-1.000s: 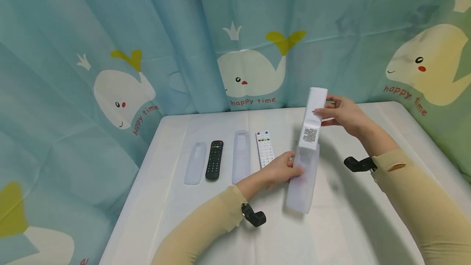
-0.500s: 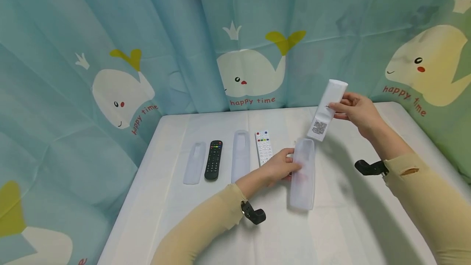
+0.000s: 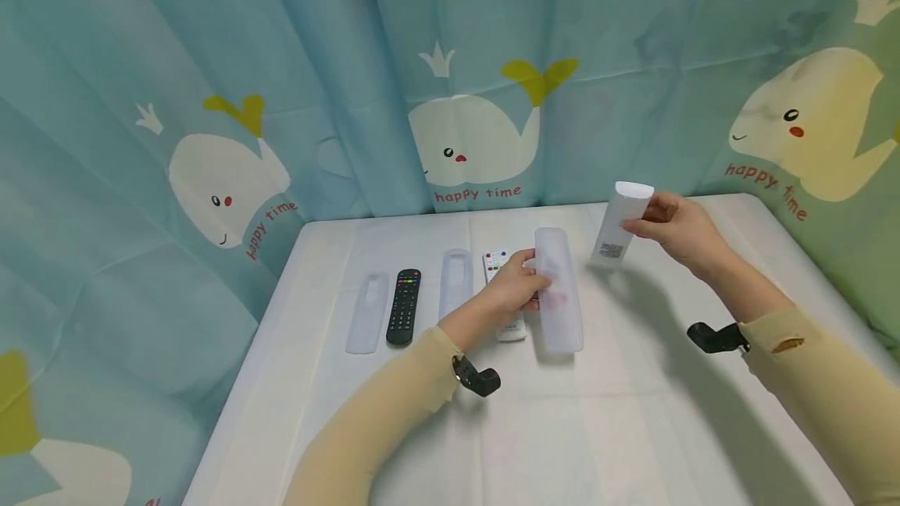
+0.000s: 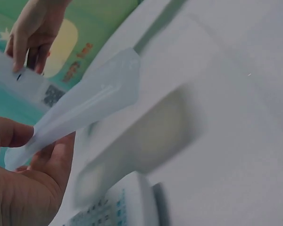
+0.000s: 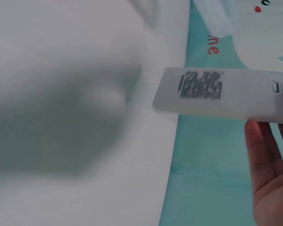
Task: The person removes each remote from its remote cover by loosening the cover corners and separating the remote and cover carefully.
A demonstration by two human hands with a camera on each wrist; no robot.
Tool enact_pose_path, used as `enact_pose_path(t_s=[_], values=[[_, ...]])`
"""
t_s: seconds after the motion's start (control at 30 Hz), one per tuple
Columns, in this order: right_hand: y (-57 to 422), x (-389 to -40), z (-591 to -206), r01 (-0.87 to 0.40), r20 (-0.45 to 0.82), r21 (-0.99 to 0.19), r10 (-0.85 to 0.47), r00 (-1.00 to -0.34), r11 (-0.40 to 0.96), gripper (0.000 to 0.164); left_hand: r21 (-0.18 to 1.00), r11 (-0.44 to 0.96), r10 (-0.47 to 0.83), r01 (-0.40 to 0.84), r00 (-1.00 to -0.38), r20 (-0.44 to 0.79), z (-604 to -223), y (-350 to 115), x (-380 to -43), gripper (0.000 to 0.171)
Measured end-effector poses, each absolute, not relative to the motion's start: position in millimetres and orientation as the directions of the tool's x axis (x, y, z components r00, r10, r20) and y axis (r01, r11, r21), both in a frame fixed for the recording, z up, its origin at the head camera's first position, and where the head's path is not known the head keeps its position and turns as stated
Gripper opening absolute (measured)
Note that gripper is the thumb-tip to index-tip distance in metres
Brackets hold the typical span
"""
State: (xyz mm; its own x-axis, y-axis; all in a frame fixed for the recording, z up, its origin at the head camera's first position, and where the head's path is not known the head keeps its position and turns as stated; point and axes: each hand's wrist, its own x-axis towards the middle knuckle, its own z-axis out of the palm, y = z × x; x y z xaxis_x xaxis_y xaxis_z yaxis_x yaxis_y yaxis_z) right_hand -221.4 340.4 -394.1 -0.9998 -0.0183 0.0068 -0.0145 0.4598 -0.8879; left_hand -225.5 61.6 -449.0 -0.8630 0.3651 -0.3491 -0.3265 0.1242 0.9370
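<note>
My left hand [image 3: 512, 287] pinches a translucent silicone remote cover [image 3: 560, 295] between thumb and fingers, raised above the table. In the left wrist view the cover [image 4: 92, 96] slants away from the thumb. To its right, my right hand [image 3: 685, 234] grips a white remote control [image 3: 620, 217] by its upper part, its back with a printed code facing me. The right wrist view shows that code close up on the remote [image 5: 226, 94]. Cover and remote are apart. Beneath my left hand lies another white remote [image 3: 513, 328], partly hidden by the hand.
Left of the hands, a black remote [image 3: 404, 307] lies between two more translucent covers, one at the left [image 3: 368, 312] and a longer one [image 3: 457, 279] partly behind the left forearm. The white table [image 3: 605, 443] ends at a whale-print curtain [image 3: 337, 100].
The remote has come out of the cover and moved right, then tilted. My left hand has carried the cover left and up, uncovering the lower end of the white remote on the table.
</note>
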Motion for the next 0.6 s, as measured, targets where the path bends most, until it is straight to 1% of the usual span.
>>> enact_pose_path(t_s=[0.1,0.33,0.5,0.6], values=[[339.2,-218.3,-396.9,-0.049,0.041,-0.862,-0.027,-0.999,0.504,0.055,0.935,0.121,0.345,-0.335,-0.868,-0.356,-446.2,59.7,-231.7,0.068],[335.1,-209.7,-407.2,-0.136,0.124,-0.777,-0.063,-0.99,0.614,0.043,0.924,0.09,0.359,-0.371,-0.853,-0.378,-444.5,60.0,-239.1,0.066],[334.4,-202.8,-417.2,-0.203,0.192,-0.747,-0.087,-0.977,0.633,0.027,0.921,0.086,0.362,-0.379,-0.85,-0.384,-448.9,65.0,-242.2,0.065],[335.0,-199.1,-423.7,-0.24,0.239,-0.715,-0.093,-0.966,0.657,0.021,0.92,0.092,0.369,-0.382,-0.845,-0.387,-452.2,70.2,-243.7,0.065]])
